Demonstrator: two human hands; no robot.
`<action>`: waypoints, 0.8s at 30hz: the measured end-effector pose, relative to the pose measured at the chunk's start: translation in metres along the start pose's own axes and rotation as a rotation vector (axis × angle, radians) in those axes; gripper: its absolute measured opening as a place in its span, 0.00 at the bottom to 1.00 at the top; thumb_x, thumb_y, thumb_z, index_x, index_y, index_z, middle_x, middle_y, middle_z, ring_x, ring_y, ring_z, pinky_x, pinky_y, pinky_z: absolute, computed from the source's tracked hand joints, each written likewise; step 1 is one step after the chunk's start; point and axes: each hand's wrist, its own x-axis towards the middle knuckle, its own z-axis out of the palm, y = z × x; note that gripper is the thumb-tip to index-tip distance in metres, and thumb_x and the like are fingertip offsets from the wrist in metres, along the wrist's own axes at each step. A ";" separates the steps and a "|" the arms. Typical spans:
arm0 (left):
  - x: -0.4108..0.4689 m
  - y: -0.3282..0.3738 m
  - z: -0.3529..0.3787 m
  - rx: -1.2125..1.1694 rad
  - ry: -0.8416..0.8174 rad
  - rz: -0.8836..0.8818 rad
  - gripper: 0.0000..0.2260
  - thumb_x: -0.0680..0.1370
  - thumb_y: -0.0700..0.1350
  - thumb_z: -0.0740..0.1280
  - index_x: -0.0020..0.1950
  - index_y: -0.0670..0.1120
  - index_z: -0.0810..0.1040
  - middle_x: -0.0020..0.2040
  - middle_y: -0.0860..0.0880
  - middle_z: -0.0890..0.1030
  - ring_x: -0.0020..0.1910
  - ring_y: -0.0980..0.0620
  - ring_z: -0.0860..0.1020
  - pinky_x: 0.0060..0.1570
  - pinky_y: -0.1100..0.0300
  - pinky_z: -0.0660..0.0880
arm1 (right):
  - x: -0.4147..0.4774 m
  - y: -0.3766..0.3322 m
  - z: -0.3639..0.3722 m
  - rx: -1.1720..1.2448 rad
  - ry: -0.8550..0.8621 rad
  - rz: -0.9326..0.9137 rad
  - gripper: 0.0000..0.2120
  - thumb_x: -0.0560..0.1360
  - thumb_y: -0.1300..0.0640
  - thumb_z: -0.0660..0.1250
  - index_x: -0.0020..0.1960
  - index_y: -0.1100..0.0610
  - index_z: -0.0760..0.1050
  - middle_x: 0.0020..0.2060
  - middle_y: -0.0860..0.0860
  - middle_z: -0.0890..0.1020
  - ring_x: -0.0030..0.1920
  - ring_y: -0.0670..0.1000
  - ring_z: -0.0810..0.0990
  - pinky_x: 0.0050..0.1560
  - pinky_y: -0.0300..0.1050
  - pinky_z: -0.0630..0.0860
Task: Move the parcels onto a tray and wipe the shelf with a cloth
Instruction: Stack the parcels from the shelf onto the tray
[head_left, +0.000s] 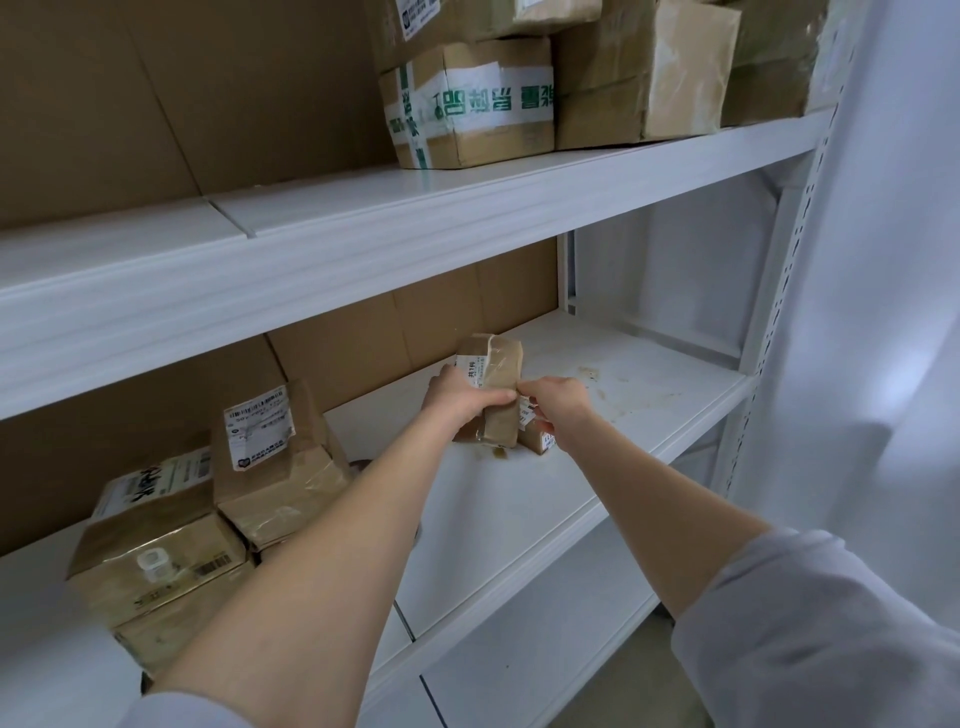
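On the white middle shelf (597, 457) a small brown taped parcel (496, 364) stands upright. My left hand (460, 397) grips it from the left side. My right hand (558, 402) is curled round a smaller parcel (537, 439) that sits right beside the first one, mostly hidden by my fingers. Brownish stains (605, 387) mark the shelf just right of my hands. No tray and no cloth are in view.
Three taped parcels (275, 467) are stacked at the shelf's left, partly behind my left forearm. The upper shelf (467, 218) carries larger cardboard boxes (472, 104). A perforated white upright (779, 322) and a white curtain (883, 312) close the right side.
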 end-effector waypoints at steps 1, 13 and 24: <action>0.013 -0.007 0.003 0.014 0.017 -0.003 0.46 0.43 0.66 0.77 0.58 0.50 0.76 0.54 0.50 0.81 0.53 0.50 0.80 0.54 0.52 0.79 | -0.001 0.000 0.000 0.014 -0.002 -0.007 0.07 0.73 0.58 0.70 0.48 0.60 0.76 0.36 0.51 0.75 0.35 0.48 0.72 0.34 0.40 0.70; -0.017 0.008 0.002 -0.029 0.019 -0.117 0.47 0.51 0.57 0.75 0.69 0.49 0.67 0.63 0.46 0.72 0.59 0.45 0.75 0.57 0.50 0.77 | -0.009 -0.002 0.002 0.031 -0.066 -0.096 0.10 0.74 0.57 0.70 0.35 0.56 0.76 0.36 0.48 0.76 0.37 0.45 0.72 0.36 0.38 0.68; -0.025 0.009 -0.009 -0.531 -0.160 -0.291 0.09 0.73 0.51 0.65 0.45 0.46 0.76 0.40 0.47 0.79 0.39 0.47 0.77 0.44 0.57 0.74 | -0.008 0.004 0.004 0.013 -0.099 0.196 0.08 0.81 0.54 0.57 0.52 0.58 0.71 0.36 0.53 0.74 0.28 0.51 0.68 0.38 0.43 0.74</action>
